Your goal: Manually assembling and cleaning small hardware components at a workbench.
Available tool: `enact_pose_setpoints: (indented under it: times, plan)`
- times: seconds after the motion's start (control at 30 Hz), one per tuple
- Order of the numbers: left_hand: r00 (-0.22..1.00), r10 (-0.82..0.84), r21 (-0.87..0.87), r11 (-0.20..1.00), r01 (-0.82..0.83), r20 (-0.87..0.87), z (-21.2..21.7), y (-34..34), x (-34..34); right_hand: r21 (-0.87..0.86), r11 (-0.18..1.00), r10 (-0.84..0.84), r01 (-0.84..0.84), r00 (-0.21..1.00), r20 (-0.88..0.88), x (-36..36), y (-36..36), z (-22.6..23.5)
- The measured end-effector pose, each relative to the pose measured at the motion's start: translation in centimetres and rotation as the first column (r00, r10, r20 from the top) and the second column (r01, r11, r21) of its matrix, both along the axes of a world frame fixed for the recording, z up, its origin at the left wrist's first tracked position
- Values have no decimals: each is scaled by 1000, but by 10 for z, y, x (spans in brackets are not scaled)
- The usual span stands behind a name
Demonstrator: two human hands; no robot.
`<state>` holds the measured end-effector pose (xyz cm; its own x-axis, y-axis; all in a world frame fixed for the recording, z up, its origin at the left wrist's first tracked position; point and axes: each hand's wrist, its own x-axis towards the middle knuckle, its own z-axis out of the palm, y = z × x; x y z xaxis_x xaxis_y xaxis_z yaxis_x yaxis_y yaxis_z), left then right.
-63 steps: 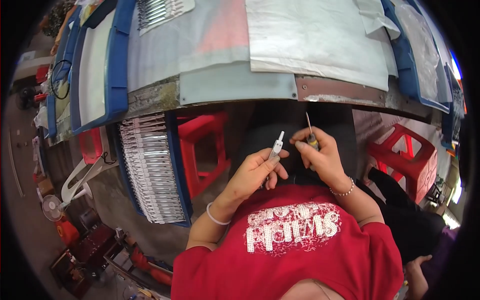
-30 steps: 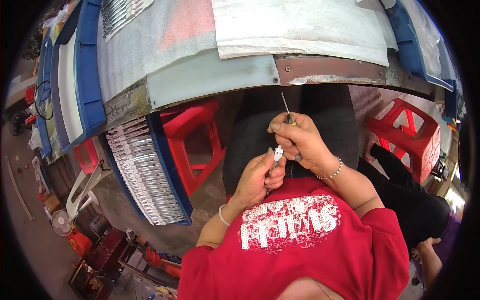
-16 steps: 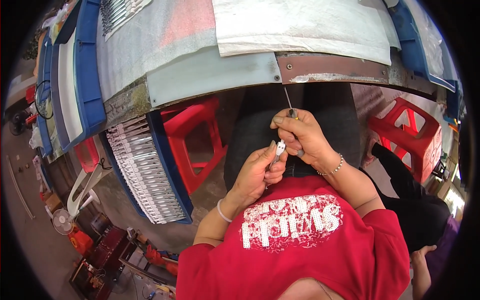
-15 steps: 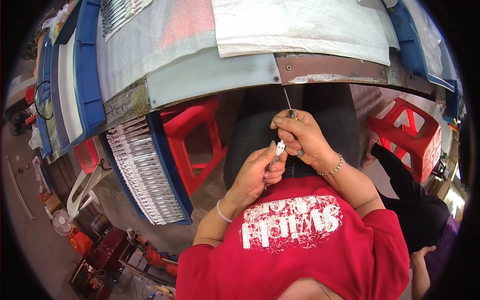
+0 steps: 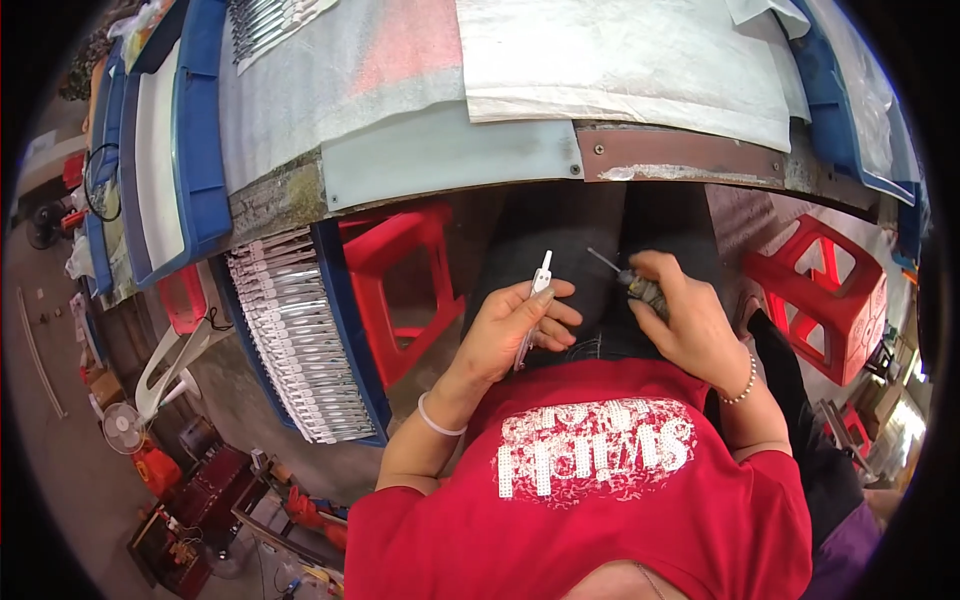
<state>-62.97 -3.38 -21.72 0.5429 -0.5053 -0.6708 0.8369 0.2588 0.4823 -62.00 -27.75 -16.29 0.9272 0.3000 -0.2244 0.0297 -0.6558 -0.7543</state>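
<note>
Under the edge of the workbench (image 5: 450, 165), over my lap, both my hands are busy. My left hand (image 5: 510, 335) is curled around a thin white metal piece (image 5: 532, 310), its tip poking up past my thumb. My right hand (image 5: 685, 320) is closed on a small screwdriver (image 5: 625, 278), its tip clear of the piece. Beside me a blue tray (image 5: 345, 330) holds rows of similar pieces, so I judge plenty remain.

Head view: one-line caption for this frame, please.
Seated person's left hand holds a slim white part; right hand grips a thin-tipped tool.
</note>
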Motion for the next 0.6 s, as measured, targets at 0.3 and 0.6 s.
enact_pose_setpoints:
  times: [0.3,0.6]
  plan:
    - [997,-60,44,997,58,38,-6,-7,8,190,974,101,-120,989,105,-6,10,3]
    - [999,-2,75,997,-1,43,-5,-14,5,239,964,102,-115,993,63,-6,13,-4]
